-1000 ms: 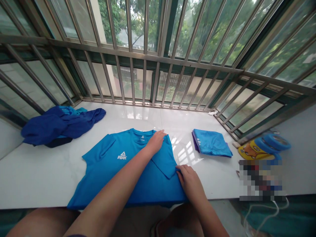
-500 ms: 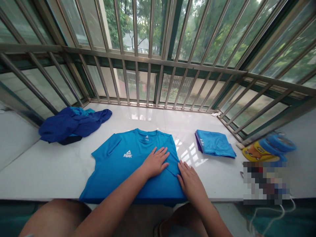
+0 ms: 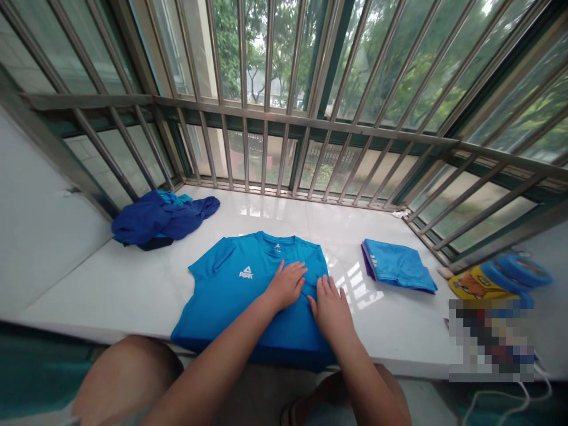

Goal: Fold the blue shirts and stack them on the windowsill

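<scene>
A blue T-shirt [image 3: 235, 305] with a white PEAK logo lies spread on the white ledge [image 3: 119, 296], its collar toward the window and its lower part hanging over the front edge. My left hand [image 3: 287, 285] rests flat on the shirt's chest, right of the logo, fingers stretched out. On the shirt's right edge lies my right hand [image 3: 331, 305], fingers extended and palm down. The right sleeve does not show; that side looks folded in, with a crease beside my hands.
A crumpled pile of dark blue clothes [image 3: 160, 222] lies at the back left. To the right are a folded blue garment [image 3: 399, 266] and a yellow and blue container [image 3: 488, 281] near a blurred-out patch with white cords [image 3: 506, 399]. Metal bars [image 3: 266, 118] run along the window.
My right hand has slid up and inward onto the shirt's right edge. My left hand stays on the chest. The whole view has shifted slightly.
</scene>
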### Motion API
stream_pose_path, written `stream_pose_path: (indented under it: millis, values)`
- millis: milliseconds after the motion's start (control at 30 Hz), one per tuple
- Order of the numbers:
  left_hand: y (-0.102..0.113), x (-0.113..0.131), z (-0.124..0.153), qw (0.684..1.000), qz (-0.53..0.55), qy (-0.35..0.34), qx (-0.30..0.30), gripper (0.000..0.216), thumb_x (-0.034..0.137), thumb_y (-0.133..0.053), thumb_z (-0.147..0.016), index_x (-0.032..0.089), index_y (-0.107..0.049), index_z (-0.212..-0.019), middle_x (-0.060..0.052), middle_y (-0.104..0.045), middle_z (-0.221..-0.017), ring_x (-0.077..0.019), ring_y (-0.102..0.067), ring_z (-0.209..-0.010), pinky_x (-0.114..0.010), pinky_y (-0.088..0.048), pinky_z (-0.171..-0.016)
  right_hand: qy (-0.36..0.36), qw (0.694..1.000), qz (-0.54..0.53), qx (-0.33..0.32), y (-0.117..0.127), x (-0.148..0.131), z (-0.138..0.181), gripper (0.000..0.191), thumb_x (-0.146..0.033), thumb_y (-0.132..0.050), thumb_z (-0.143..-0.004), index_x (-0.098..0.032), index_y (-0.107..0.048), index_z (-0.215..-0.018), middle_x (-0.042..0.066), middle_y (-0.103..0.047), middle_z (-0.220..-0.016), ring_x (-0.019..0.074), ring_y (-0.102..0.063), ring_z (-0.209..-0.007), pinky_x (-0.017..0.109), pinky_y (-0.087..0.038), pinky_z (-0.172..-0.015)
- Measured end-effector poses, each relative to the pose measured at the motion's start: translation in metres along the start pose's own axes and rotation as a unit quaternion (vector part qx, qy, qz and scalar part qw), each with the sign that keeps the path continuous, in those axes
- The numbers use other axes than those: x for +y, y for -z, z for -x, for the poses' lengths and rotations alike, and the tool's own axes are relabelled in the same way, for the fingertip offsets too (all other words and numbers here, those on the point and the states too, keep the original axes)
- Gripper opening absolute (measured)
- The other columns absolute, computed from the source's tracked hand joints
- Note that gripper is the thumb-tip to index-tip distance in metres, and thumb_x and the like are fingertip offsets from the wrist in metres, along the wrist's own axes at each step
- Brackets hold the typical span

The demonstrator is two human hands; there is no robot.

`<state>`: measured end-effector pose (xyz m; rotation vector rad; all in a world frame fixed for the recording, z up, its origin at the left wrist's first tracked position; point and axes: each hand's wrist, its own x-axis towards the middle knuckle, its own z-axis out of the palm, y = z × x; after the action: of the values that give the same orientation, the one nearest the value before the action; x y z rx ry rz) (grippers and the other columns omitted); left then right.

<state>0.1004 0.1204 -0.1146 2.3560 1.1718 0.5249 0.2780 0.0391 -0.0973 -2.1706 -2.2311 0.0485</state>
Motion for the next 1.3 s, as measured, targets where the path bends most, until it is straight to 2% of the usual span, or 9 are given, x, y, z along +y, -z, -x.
stream_pose_path:
  millis: [333, 467, 633, 800, 900, 967, 1100, 1200, 1300]
  values:
    - [-0.002, -0.004, 0.017, 0.999, -0.052, -0.009, -0.001, 0.051, 0.035, -0.04, -0.112, 0.026, -0.055, -0.159, -0.008, -0.047, -0.172, -0.0272, -0.039, -0.163, -0.063, -0.018, -0.137, 0.063, 0.998, -0.015, -0.009, -0.021, -0.017, 0.044, 0.056, -0.033, -0.045, -0.109, -0.009, -0.059, -0.158, 0.021, -0.052, -0.164, 0.0347, -0.051, -0.154, 0.05, -0.044, -0.124]
    - [-0.003, -0.002, 0.015, 0.999, -0.049, -0.021, 0.012, 0.049, 0.033, -0.041, -0.111, 0.023, -0.058, -0.156, -0.011, -0.049, -0.17, -0.0289, -0.041, -0.162, -0.065, -0.02, -0.136, -0.015, 1.0, 0.017, 0.0, -0.017, -0.004, 0.041, 0.068, -0.044, -0.042, -0.11, -0.006, -0.044, -0.167, 0.021, -0.034, -0.175, 0.0377, -0.034, -0.163, 0.059, -0.035, -0.128]
    - [0.025, -0.029, 0.038, 0.996, -0.001, -0.059, 0.07, 0.045, 0.031, -0.044, -0.11, 0.02, -0.063, -0.149, -0.011, -0.06, -0.162, -0.0241, -0.054, -0.152, -0.047, -0.041, -0.13, -0.057, 0.998, 0.029, -0.011, -0.027, 0.005, 0.041, 0.069, -0.043, -0.03, -0.112, -0.007, -0.036, -0.171, 0.017, -0.026, -0.179, 0.0363, -0.026, -0.166, 0.065, -0.028, -0.129]
    - [0.097, -0.096, 0.103, 0.95, -0.145, 0.161, 0.224, 0.051, 0.034, -0.05, -0.106, 0.008, -0.06, -0.148, -0.024, -0.061, -0.156, -0.0356, -0.055, -0.147, -0.054, -0.039, -0.128, -0.068, 0.997, 0.025, -0.004, -0.033, 0.003, 0.04, 0.068, -0.041, -0.029, -0.112, -0.008, -0.038, -0.171, 0.017, -0.026, -0.179, 0.0369, -0.024, -0.167, 0.067, -0.026, -0.129]
    - [0.136, -0.132, 0.134, 0.871, -0.2, 0.381, 0.237, 0.075, 0.059, -0.058, -0.1, 0.0, -0.058, -0.147, -0.033, -0.062, -0.145, -0.0476, -0.058, -0.136, -0.061, -0.049, -0.112, -0.069, 0.997, 0.026, 0.009, -0.032, 0.0, 0.039, 0.066, -0.038, -0.032, -0.111, -0.007, -0.042, -0.168, 0.019, -0.029, -0.178, 0.0392, -0.026, -0.166, 0.069, -0.026, -0.128]
    - [0.152, -0.15, 0.143, 0.85, -0.183, 0.451, 0.202, 0.077, 0.068, -0.061, -0.096, 0.003, -0.066, -0.136, -0.031, -0.067, -0.134, -0.0483, -0.061, -0.129, -0.058, -0.053, -0.104, -0.058, 0.997, 0.023, 0.036, -0.031, -0.005, 0.037, 0.064, -0.035, -0.034, -0.11, -0.006, -0.047, -0.165, 0.02, -0.029, -0.178, 0.0405, -0.028, -0.165, 0.07, -0.027, -0.128]
    - [0.167, -0.165, 0.135, 0.891, -0.125, 0.418, 0.126, 0.031, 0.046, -0.074, -0.093, 0.017, -0.076, -0.104, -0.017, -0.076, -0.12, -0.0352, -0.07, -0.117, -0.04, -0.054, -0.098, 0.006, 0.992, -0.042, 0.118, -0.023, -0.029, 0.036, 0.059, -0.035, -0.041, -0.108, -0.009, -0.055, -0.158, 0.021, -0.036, -0.175, 0.0395, -0.033, -0.163, 0.066, -0.032, -0.128]
    - [0.162, -0.153, 0.123, 0.899, -0.119, 0.396, 0.142, 0.026, 0.042, -0.061, -0.103, 0.02, -0.073, -0.109, -0.012, -0.079, -0.107, -0.0294, -0.073, -0.104, -0.036, -0.054, -0.091, 0.06, 0.977, -0.147, 0.141, -0.01, -0.056, 0.038, 0.054, -0.041, -0.042, -0.109, -0.014, -0.062, -0.152, 0.019, -0.051, -0.166, 0.0341, -0.047, -0.156, 0.054, -0.04, -0.127]
    - [0.142, -0.123, 0.124, 0.956, -0.129, 0.223, 0.143, 0.024, 0.034, -0.055, -0.107, 0.021, -0.07, -0.121, -0.01, -0.078, -0.106, -0.0277, -0.073, -0.102, -0.038, -0.054, -0.095, 0.043, 0.961, -0.26, 0.081, 0.004, -0.084, 0.037, 0.051, -0.043, -0.038, -0.111, -0.017, -0.065, -0.146, 0.017, -0.071, -0.144, 0.0291, -0.068, -0.132, 0.045, -0.053, -0.114]
